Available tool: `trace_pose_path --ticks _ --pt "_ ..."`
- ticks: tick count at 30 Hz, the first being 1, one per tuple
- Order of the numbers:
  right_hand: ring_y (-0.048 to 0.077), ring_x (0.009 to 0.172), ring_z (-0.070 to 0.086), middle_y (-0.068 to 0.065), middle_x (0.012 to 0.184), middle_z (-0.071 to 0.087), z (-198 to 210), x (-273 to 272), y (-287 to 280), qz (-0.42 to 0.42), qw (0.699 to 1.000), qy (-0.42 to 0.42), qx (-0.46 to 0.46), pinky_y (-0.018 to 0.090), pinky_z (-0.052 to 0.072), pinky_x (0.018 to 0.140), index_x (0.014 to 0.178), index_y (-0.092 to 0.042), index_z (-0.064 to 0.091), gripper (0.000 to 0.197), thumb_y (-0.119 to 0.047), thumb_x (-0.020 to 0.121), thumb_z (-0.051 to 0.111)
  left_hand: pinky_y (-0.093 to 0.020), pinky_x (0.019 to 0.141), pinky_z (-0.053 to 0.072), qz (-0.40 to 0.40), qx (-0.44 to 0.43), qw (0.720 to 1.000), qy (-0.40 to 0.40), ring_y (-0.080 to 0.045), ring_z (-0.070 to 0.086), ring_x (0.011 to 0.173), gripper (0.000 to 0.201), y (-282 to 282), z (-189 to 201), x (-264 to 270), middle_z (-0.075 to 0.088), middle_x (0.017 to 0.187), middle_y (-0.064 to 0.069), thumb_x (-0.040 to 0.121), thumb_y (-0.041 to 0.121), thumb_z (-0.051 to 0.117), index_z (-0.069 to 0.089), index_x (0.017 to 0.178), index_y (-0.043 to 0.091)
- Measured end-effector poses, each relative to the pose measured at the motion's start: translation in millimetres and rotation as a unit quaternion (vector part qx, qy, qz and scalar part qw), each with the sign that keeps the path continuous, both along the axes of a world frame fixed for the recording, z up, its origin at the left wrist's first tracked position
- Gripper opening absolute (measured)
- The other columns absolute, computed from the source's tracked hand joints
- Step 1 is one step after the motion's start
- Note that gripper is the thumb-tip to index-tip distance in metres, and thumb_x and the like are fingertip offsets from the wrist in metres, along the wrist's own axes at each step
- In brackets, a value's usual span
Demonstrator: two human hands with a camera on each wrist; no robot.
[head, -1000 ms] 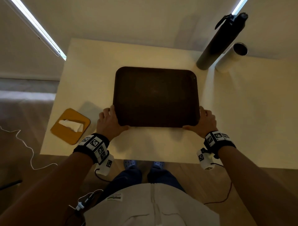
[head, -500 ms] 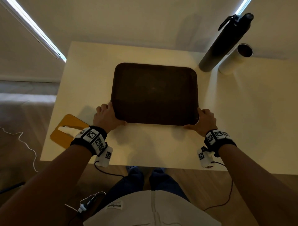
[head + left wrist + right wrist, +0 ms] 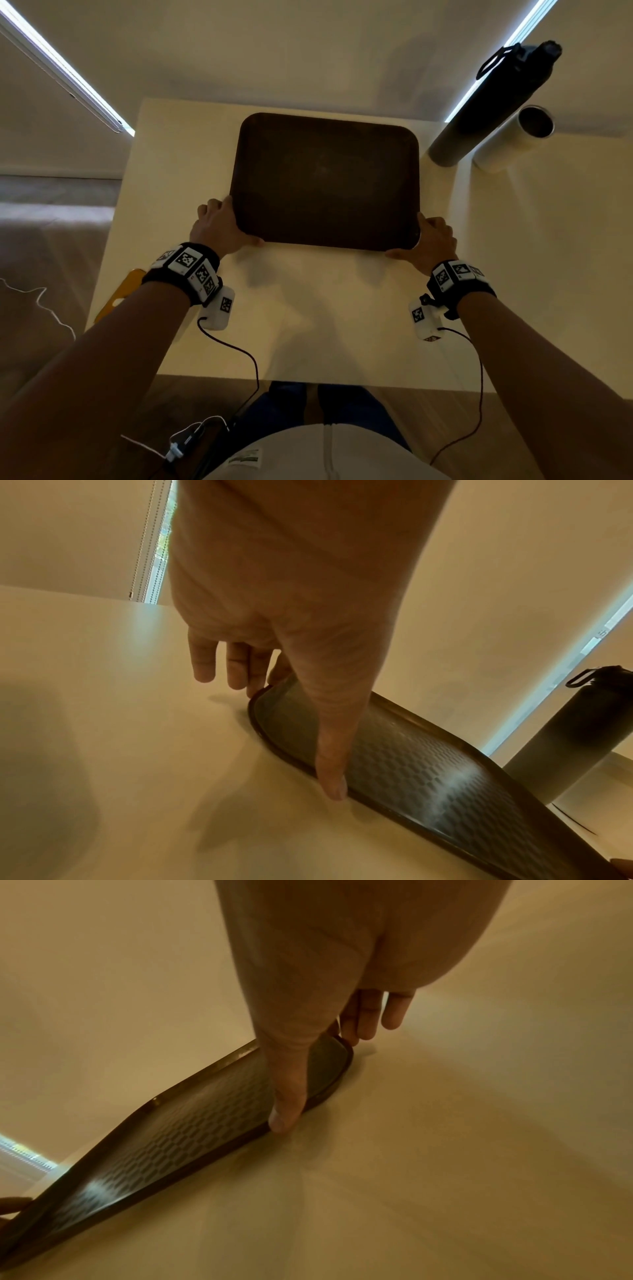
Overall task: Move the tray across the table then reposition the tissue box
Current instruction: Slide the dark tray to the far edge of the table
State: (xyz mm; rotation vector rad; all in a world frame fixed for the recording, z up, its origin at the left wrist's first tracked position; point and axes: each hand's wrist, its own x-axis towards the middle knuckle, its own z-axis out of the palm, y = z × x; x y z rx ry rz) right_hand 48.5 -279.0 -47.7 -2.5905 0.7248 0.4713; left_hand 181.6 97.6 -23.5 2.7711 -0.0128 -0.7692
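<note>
Far left, the orange tissue box (image 3: 118,298) sits at the near-left corner of the pale table (image 3: 308,325), mostly hidden behind my forearm; it waits for later. My left hand (image 3: 219,226) frames the near-left corner of the dark brown, textured rectangular tray (image 3: 325,181), thumb straight along the near rim, fingers straight against the left edge; pressing, not gripping. The tray lies flat, central, toward the far side. My right hand (image 3: 433,240) mirrors this at the near-right corner, its fingers likewise extended. I judge this a two-handed push; I would keep pressure equal on both corners so the tray slides without turning, stay low, and watch the right far corner, since the tall dark bottle (image 3: 493,106) and the white tumbler (image 3: 513,140) stand just beside it.
</note>
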Motion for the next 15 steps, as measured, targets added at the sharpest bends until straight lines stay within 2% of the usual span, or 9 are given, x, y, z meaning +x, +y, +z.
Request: trace_pose_path --ticks 9,15 --pt "0.038 0.125 0.034 0.013 0.137 0.037 0.0 -7.3 -1.6 -0.003 1.000 -0.008 0.014 0.053 0.030 0.105 0.143 -0.027 0.030 0.100 -0.058 0.061 0.080 -0.057 0.103 0.039 -0.001 -0.006 1.000 -0.007 -0.039 0.031 0.134 0.118 3.2 -4.4 -9.4 0.038 0.143 -0.018 0.058 0.057 0.086 0.026 0.150 0.016" --pt "0.038 0.130 0.029 0.011 0.145 0.031 4.2 -9.2 -0.7 0.000 1.000 0.013 0.012 0.054 0.028 0.108 0.146 -0.026 0.026 0.106 -0.062 0.062 0.078 -0.056 0.108 0.036 0.004 -0.036 0.999 -0.024 -0.038 0.027 0.138 0.112 9.7 4.9 -18.9 0.032 0.149 -0.015 0.065 0.061 0.081 0.025 0.152 0.020"
